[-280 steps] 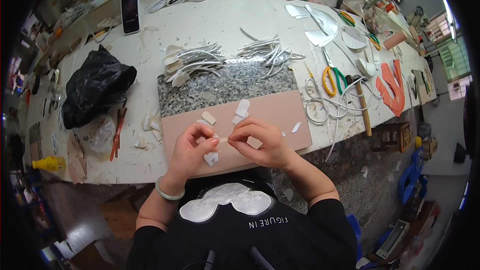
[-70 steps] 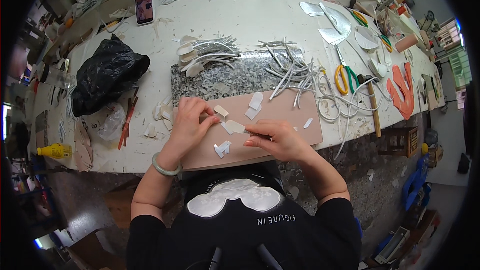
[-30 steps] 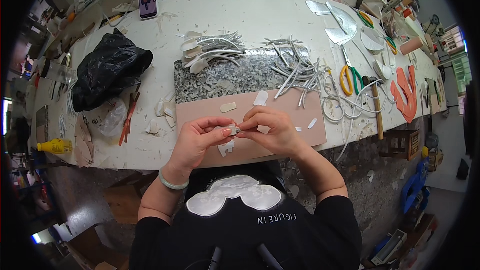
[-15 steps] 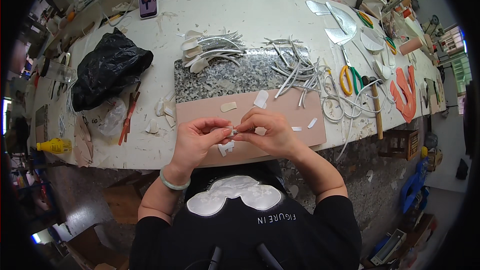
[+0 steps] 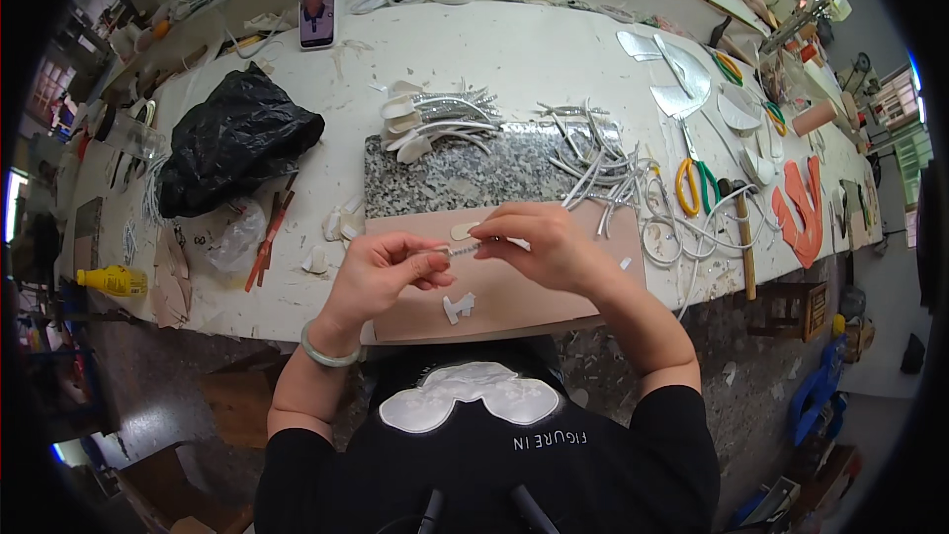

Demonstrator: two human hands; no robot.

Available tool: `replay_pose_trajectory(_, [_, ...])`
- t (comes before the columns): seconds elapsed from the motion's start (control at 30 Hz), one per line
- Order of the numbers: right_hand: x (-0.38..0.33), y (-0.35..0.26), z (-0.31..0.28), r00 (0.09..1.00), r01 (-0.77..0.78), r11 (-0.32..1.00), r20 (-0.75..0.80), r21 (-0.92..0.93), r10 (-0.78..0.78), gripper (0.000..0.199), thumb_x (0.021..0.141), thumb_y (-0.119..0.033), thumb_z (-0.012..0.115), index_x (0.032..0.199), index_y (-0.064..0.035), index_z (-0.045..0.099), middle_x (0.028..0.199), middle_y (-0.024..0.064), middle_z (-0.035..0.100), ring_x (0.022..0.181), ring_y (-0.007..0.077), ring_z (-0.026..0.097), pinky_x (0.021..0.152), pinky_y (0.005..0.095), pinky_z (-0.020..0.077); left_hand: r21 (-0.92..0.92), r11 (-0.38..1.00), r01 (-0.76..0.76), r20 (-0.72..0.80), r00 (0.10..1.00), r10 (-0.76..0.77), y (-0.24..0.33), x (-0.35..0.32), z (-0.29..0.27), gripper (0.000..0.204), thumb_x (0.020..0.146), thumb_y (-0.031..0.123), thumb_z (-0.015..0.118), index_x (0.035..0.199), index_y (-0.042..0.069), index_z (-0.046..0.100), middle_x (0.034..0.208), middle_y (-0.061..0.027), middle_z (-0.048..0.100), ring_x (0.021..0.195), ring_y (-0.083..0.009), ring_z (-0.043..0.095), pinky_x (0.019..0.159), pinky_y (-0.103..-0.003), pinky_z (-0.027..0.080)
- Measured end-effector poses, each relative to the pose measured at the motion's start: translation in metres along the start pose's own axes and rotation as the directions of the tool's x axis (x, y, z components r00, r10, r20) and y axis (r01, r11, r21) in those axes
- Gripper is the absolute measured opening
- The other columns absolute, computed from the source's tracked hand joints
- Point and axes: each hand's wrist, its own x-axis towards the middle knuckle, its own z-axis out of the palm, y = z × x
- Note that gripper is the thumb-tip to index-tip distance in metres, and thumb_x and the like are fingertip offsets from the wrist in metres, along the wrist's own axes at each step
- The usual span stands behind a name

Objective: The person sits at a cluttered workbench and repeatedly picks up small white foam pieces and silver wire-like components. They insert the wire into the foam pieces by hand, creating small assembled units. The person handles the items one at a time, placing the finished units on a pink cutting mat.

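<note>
My left hand [image 5: 388,269], a jade-coloured bangle on its wrist, pinches one end of a short silver strap [image 5: 462,251], where a pale tab seems to be. The strap's other end is between the thumb and fingers of my right hand [image 5: 544,245], so it stretches between both hands. Below them lies a pinkish-tan board [image 5: 524,305]. A cream oval tab [image 5: 463,231] on it is partly covered by my right fingers. White scraps [image 5: 458,309] lie nearer me on the board.
Behind the board is a speckled granite slab [image 5: 455,183] with bundled tabbed straps [image 5: 435,119] and loose silver strips [image 5: 593,153]. Scissors [image 5: 694,183] and a hammer [image 5: 744,237] lie right. A black plastic bag [image 5: 237,143], red strips [image 5: 267,242] and a yellow bottle [image 5: 114,281] are left.
My hands have drawn apart, with my right hand farther from my left, and the silver strap now shows between them. The whole view has shifted slightly.
</note>
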Motion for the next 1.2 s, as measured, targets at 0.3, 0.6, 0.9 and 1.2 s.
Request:
replay_pose_trajectory(0.3, [0.132,0.085,-0.011,0.956,0.131,0.945,-0.213,-0.3,-0.2,0.012,0.079,-0.015,0.074,0.09,-0.015,0.076,0.09,0.0029,0.066,0.081,0.0227,0.063,0.073,0.035,0.0492,0.265,0.929,-0.259,-0.457,0.814,0.357,-0.005,0.034,-0.037,0.037,0.086,0.016,0.072,0.119,0.001,0.063,0.1,-0.0037,0.067,0.072,-0.0026,0.053,0.053,-0.015,0.041])
replay_pose_trajectory(0.6, [0.125,0.099,-0.008,0.949,0.159,0.839,-0.154,-0.52,-0.275,0.017,0.077,-0.027,0.075,0.091,-0.0167,0.075,0.093,-0.0012,0.066,0.098,0.017,0.057,0.087,0.036,0.037,0.559,0.793,-0.24,-0.288,0.841,0.458,-0.023,0.037,-0.012,0.025,0.082,0.012,0.072,0.104,0.001,0.069,0.092,-0.0107,0.067,0.078,-0.017,0.062,0.071,-0.029,0.05])
replay_pose_trajectory(0.9, [0.068,0.109,-0.097,0.896,-0.439,0.771,-0.288,-0.461,0.338,0.02,0.083,-0.027,0.07,0.087,-0.0071,0.073,0.087,0.0103,0.068,0.085,0.029,0.064,0.076,0.039,0.0505,0.618,0.757,-0.213,-0.215,0.88,0.423,-0.018,0.039,-0.006,0.022,0.083,0.013,0.072,0.101,0.001,0.07,0.094,-0.0105,0.067,0.088,-0.0201,0.062,0.074,-0.031,0.052])
replay_pose_trajectory(1.2, [0.055,0.14,-0.081,0.764,-0.64,0.63,-0.274,-0.439,0.585,0.029,0.079,-0.025,0.074,0.1,-0.0052,0.068,0.098,0.014,0.069,0.091,0.0312,0.065,0.083,0.0395,0.0506,0.805,0.506,-0.309,0.08,0.903,0.423,-0.017,0.06,0.014,0.022,0.081,0.021,0.073,0.093,0.003,0.067,0.091,-0.0075,0.06,0.093,-0.0259,0.052,0.083,-0.035,0.044])
